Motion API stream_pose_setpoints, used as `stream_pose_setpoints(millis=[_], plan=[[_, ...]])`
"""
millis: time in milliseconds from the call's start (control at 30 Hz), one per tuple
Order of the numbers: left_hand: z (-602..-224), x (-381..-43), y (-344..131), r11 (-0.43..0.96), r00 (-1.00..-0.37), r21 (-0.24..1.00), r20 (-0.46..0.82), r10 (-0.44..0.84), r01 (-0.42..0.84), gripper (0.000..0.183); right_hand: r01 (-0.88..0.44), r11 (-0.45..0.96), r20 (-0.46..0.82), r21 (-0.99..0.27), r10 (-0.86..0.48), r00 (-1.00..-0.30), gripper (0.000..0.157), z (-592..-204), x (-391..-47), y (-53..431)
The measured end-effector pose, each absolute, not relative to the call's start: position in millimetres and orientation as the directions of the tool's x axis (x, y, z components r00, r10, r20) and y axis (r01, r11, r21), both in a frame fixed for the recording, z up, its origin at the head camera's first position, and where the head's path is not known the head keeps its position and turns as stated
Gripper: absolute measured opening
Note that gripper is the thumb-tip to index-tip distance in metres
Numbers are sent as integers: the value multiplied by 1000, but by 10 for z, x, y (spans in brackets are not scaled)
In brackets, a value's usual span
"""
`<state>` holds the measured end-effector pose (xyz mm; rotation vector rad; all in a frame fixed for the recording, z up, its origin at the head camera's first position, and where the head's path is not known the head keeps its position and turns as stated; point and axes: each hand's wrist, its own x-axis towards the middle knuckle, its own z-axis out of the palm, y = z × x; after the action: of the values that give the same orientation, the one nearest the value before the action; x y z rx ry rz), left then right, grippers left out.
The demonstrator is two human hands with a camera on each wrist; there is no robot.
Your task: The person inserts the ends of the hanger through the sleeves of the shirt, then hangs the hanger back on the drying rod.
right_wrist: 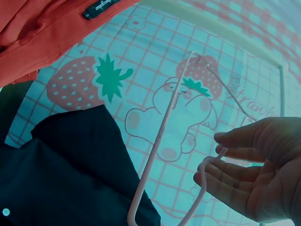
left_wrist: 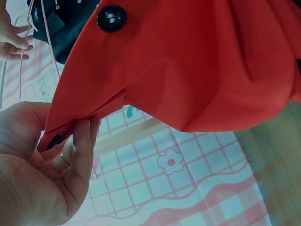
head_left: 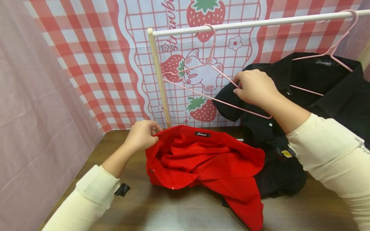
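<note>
In the head view my left hand (head_left: 143,134) pinches the left edge of a red shirt (head_left: 202,160) with a black neck label. The left wrist view shows my thumb and fingers on that red fabric (left_wrist: 164,70), near a black button (left_wrist: 112,18). A pink wire hanger (head_left: 199,89) hangs by its hook from a white rail (head_left: 260,22). My right hand (head_left: 255,86) holds its right sloping arm with curled fingers. In the right wrist view the hanger's wire (right_wrist: 160,141) runs to my fingers. The red shirt's lower part slumps onto the table.
A black shirt (head_left: 326,86) hangs on a second pink hanger (head_left: 338,48) at the right. Dark fabric (head_left: 280,179) lies beneath it on the wooden table (head_left: 130,205). A wooden post (head_left: 159,77) holds the rail, before a strawberry-print cloth (head_left: 95,57). A small black tag (head_left: 122,190) is by my left sleeve.
</note>
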<state>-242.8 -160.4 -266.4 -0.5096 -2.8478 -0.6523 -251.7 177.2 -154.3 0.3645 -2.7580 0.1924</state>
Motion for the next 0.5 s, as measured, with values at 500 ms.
stream_pose_setpoints(millis=[500], plan=[[-2667, -2431, -1600, 850, -929, 385, 235, 287, 360, 20, -295, 952, 487, -83, -220, -845, 7, -1469, -2564, 1886]])
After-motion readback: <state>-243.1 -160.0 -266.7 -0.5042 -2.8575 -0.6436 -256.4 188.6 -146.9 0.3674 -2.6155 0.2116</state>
